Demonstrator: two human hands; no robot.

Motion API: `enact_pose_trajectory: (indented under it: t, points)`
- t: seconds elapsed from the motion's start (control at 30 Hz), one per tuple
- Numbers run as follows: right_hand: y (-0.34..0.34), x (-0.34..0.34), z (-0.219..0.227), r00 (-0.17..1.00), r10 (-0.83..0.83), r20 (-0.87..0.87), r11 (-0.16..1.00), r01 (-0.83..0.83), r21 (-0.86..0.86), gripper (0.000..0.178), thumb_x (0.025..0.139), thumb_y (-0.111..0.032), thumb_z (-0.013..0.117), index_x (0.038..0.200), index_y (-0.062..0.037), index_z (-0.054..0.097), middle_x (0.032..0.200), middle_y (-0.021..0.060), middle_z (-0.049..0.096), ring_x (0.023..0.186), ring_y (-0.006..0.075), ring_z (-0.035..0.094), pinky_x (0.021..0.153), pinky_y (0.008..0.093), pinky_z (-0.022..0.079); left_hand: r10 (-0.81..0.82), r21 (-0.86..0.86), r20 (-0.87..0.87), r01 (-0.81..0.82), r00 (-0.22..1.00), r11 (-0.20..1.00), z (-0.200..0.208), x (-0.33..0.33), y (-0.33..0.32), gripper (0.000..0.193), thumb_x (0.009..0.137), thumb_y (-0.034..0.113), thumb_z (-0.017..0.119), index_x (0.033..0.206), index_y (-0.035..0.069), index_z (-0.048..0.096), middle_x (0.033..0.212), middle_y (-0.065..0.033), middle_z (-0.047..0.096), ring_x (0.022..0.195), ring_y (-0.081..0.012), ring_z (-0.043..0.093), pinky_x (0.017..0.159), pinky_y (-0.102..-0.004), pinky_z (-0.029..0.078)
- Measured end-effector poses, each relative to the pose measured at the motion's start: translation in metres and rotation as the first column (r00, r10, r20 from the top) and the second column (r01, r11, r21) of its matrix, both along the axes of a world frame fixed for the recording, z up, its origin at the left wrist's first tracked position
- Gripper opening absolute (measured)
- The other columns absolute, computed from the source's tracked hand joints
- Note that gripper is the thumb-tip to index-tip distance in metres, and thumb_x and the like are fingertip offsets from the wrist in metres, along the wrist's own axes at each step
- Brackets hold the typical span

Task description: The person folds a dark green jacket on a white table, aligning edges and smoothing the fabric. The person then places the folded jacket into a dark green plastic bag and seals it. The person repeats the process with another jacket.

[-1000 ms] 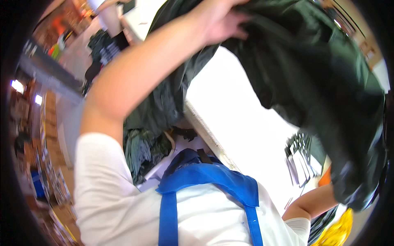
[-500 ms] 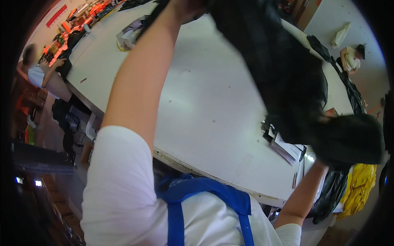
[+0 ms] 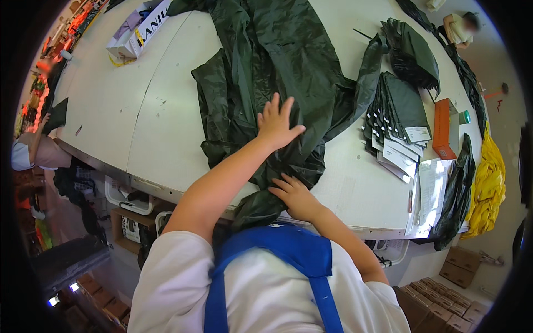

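Both hands are pressing on a large dark green garment (image 3: 277, 72) of thin, shiny fabric that is lying spread along the white table (image 3: 111, 111), its lower end bunching at the near edge in front of the person. The left hand (image 3: 276, 123) is reaching forward with the arm nearly straight, palm down and fingers spread flat on the middle of the cloth, gripping nothing. The right hand (image 3: 296, 195) is working closer in, elbow bent, fingers curled loosely onto the crumpled hem near the table edge; whether it is pinching a fold or only resting there I cannot tell. Judging by this, the person is smoothing the piece flat, and any next move is calling for a steady pull that takes the wrinkles out without dragging the slippery fabric off the edge. To the right, well apart from the hands, a stack of folded dark green pieces (image 3: 397, 119) with white cards is sitting beside an orange box (image 3: 444, 127), and a yellow garment (image 3: 488, 183) is hanging past the far right corner.
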State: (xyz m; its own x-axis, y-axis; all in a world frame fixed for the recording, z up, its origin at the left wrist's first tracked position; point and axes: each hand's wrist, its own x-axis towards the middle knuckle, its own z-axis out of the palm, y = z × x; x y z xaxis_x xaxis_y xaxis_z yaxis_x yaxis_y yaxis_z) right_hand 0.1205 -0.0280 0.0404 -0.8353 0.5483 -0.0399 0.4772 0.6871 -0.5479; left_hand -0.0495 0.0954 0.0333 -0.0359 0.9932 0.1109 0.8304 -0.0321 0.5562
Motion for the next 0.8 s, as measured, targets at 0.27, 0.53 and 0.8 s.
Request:
enact_pose_trajectory:
  t: [0.27, 0.53, 0.8]
  points:
    - [0.066, -0.042, 0.011, 0.763, -0.64, -0.094, 0.73, 0.642, 0.234, 0.076, 0.071, -0.027, 0.076, 0.134, -0.0045, 0.04, 0.121, 0.0214, 0.048, 0.114, 0.0402, 0.044, 0.094, 0.0445, 0.042, -0.096, -0.235, -0.046, 0.083, 0.994, 0.968, -0.064, -0.062, -0.126, 0.069, 0.089, 0.034, 0.055, 0.145, 0.008, 0.025, 0.151, -0.0186, 0.022, 0.14, -0.0343, 0.018, 0.111, -0.0542, 0.013]
    - [0.191, -0.007, 0.019, 0.638, -0.697, -0.328, 0.717, 0.625, -0.309, 0.017, 0.082, -0.015, 0.059, 0.094, -0.0029, 0.061, 0.076, 0.0132, 0.063, 0.071, 0.026, 0.061, 0.065, 0.0353, 0.049, -0.066, -0.356, -0.353, -0.069, 0.933, 0.932, -0.064, -0.132, -0.041, 0.068, 0.091, 0.048, 0.047, 0.145, 0.012, 0.028, 0.155, -0.0057, 0.017, 0.143, -0.034, 0.008, 0.11, -0.0603, 0.012]
    - [0.101, 0.208, -0.08, 0.082, -0.994, -0.068, 0.076, 0.993, 0.086, 0.038, 0.082, -0.011, 0.065, 0.116, -0.0014, 0.053, 0.106, 0.0131, 0.057, 0.098, 0.0212, 0.054, 0.082, 0.0342, 0.046, 0.019, -0.187, 0.151, 0.01, 0.988, 0.982, -0.061, -0.176, -0.119, 0.063, 0.087, 0.035, 0.06, 0.14, 0.01, 0.036, 0.147, -0.0184, 0.03, 0.136, -0.0352, 0.029, 0.107, -0.0444, 0.03]
